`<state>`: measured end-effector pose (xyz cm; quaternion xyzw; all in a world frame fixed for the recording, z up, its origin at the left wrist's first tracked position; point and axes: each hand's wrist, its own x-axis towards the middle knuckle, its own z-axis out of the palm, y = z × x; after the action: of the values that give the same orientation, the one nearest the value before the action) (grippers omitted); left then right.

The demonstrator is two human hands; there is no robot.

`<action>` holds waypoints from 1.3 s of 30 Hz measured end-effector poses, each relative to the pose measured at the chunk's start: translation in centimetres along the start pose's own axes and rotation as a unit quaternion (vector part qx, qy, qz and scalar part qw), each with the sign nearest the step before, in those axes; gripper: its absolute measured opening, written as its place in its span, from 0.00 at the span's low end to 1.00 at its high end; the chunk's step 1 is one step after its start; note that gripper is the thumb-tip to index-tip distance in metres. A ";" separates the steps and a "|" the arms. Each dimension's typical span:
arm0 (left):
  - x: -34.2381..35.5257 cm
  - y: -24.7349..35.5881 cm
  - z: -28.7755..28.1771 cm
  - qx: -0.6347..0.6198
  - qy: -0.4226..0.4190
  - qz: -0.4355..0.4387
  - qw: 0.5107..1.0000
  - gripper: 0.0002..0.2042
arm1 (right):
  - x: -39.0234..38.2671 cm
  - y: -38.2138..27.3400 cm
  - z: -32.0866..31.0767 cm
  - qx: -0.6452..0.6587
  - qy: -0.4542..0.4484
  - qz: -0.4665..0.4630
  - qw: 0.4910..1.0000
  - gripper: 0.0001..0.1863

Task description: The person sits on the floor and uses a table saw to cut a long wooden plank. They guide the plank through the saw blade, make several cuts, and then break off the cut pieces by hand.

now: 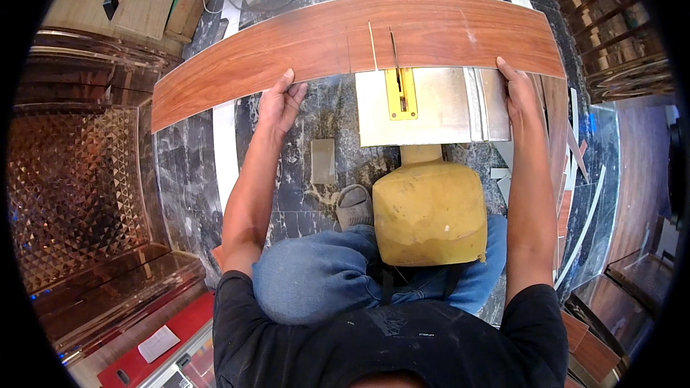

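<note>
A long reddish-brown wood-grain plank [251, 47] lies across the metal top [438, 104] of a small table saw, its left part reaching well past the saw. My left hand [282, 103] grips the plank's near edge left of the saw, thumb on the upper face and fingers below. Near the plank's right end, my right hand [519, 88] holds the same edge, thumb on top; its other fingers are mostly hidden. The saw's yellow slotted insert [401, 97] shows in front of the plank. A dark slit at the blade line and a pale slit beside it run into the plank.
The saw's yellow housing [430, 212] stands between my knees. A small grey rectangular piece [323, 161] lies on the dark marble floor [190, 165]. Offcuts and thin strips [581, 223] lie at right. A red case [154, 348] is at lower left, and a cable with a black plug [110, 6] at upper left.
</note>
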<state>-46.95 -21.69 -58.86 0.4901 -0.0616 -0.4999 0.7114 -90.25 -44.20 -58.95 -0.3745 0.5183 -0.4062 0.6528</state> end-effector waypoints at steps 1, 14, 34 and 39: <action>-0.2 0.0 -0.1 0.000 -0.001 -0.001 1.000 0.12 | -0.5 -0.1 0.1 0.007 -0.003 -0.001 1.000 0.21; -1.6 -0.3 -0.2 0.001 0.010 0.004 1.000 0.10 | -2.4 0.0 0.2 0.017 -0.002 -0.014 1.000 0.23; 9.4 2.7 1.6 0.018 -0.027 0.033 0.999 0.16 | 7.4 -2.7 4.4 0.019 -0.017 0.012 1.000 0.22; 13.1 3.6 3.2 0.000 -0.051 0.034 0.998 0.16 | 12.7 -3.2 3.1 0.011 0.009 0.014 1.000 0.20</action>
<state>-40.03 -33.77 -59.79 0.4615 -0.1141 -0.4992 0.7244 -85.97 -56.91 -60.17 -0.3561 0.5248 -0.4062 0.6579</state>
